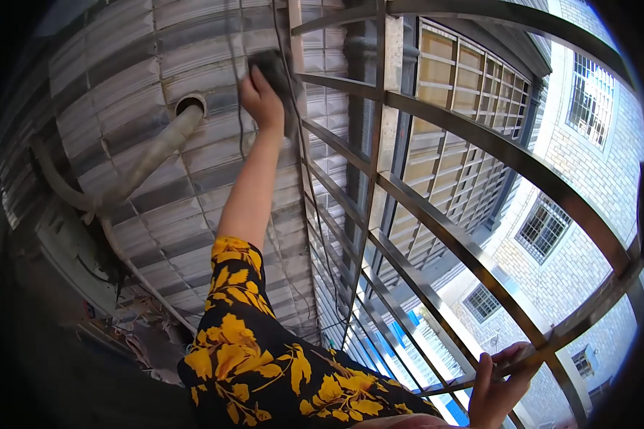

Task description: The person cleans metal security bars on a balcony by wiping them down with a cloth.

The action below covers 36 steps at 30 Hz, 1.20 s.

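Your left hand (263,106), the nearer, clutched the dark cloth (270,64), which lay on the side toward the grille (391,64), roughly lengthwise along its edge, while your right hand (499,386) grasped the grille.

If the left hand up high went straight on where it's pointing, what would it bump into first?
Past the dark cloth-like thing that the left hand holds, probably the thin black cable. Depth is hard to judge, so it might rub the ribbed wall first.
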Each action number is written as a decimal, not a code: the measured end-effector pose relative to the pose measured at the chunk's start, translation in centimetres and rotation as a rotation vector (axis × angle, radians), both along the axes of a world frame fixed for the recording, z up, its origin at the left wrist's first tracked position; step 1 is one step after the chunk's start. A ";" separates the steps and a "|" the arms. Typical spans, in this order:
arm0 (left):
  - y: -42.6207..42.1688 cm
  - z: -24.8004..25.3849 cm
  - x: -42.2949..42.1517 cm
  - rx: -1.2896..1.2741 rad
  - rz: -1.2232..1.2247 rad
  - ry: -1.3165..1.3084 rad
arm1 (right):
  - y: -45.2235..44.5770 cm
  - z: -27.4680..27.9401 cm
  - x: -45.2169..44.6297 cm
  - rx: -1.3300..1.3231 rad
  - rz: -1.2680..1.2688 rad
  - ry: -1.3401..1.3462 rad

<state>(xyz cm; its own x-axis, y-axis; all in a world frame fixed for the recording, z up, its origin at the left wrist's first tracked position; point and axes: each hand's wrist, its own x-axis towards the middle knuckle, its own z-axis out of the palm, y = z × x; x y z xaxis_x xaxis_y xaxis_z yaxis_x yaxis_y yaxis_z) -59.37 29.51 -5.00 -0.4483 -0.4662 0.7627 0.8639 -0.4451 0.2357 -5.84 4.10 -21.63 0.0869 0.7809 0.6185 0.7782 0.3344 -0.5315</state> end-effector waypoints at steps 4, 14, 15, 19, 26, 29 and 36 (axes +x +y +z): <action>2.4 4.3 -1.2 -0.557 0.069 0.429 | 0.3 -0.2 -0.5 0.114 0.003 0.042; -4.5 2.2 12.8 -0.533 -0.204 0.839 | 0.5 0.5 -1.7 0.146 -0.061 0.007; -4.3 1.7 12.1 -0.401 -0.204 0.913 | 0.5 0.6 -2.1 0.154 -0.056 0.082; 4.0 1.6 0.5 -0.469 0.218 0.738 | 1.0 -0.7 -1.3 0.162 -0.111 0.040; 1.4 1.7 9.5 -0.113 -0.141 0.700 | 1.4 -3.0 -0.8 0.160 -0.140 0.211; -1.9 1.4 13.6 -0.057 -0.133 0.824 | 1.2 -1.8 -1.5 0.110 -0.171 0.221; 6.5 1.9 -1.0 -0.333 0.092 0.612 | 0.4 0.0 -1.4 0.191 -0.080 -0.155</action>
<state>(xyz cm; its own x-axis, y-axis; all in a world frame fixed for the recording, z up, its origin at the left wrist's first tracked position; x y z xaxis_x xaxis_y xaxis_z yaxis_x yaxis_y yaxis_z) -60.34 36.00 -3.07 0.1372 -0.1798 0.9741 0.9156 -0.3521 -0.1940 -7.26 4.46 -21.67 0.0365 0.6428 0.7652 0.8733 0.3518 -0.3371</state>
